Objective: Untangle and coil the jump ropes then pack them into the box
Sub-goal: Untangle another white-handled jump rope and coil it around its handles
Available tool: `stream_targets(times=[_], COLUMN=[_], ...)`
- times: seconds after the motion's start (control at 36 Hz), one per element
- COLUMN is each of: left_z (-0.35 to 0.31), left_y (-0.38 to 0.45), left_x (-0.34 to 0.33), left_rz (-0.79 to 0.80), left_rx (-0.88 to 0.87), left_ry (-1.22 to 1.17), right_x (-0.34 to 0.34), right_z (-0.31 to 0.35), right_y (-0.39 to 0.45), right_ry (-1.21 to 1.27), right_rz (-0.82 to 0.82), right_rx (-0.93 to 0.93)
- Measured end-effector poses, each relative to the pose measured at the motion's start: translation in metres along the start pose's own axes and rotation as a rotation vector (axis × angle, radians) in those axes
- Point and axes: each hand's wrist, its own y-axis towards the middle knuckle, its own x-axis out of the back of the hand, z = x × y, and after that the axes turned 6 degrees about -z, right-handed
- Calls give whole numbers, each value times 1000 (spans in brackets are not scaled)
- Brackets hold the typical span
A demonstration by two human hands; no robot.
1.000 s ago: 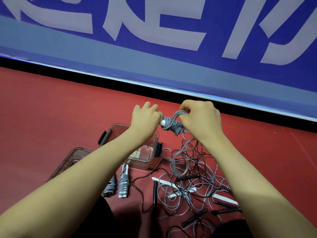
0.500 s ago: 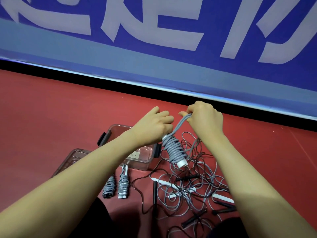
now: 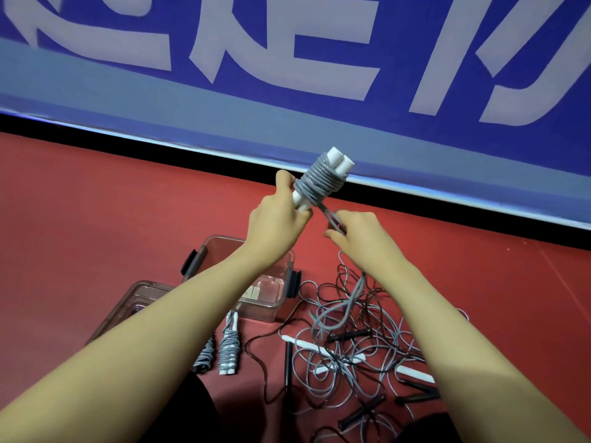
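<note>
Swinging upward since a moment ago, the rope bundle (image 3: 320, 180) is now pointing its white handle ends toward the blue wall banner (image 3: 287, 59). The left hand (image 3: 277, 223) is gripping the handles; the right hand (image 3: 358, 233) is pinching the grey cord (image 3: 331, 219) just beside it. Coiling is under way, and the next wrap seems to call for steady tension. Below, a clear box (image 3: 281, 302) is holding something small and pale, beside its lid (image 3: 134, 298), two finished coils (image 3: 228, 350) and a tangle (image 3: 358, 340) on the red floor (image 3: 96, 203).
</note>
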Motion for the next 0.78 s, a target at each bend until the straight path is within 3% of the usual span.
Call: stream_targets(times=[0.22, 0.5, 0.61, 0.78], left_z=[8, 21, 29, 28], left_y=[4, 11, 11, 5], left_x=[-7, -12, -11, -15], left_rz=[15, 122, 200, 304], left_rx=[64, -48, -63, -222], left_ry=[212, 651, 775, 922], right_x=[6, 13, 13, 18], right_z=[13, 27, 32, 28], right_y=[-3, -12, -14, -17], right_ry=[114, 210, 79, -373], right_rz=[135, 214, 206, 13], right_rx=[66, 113, 215, 307])
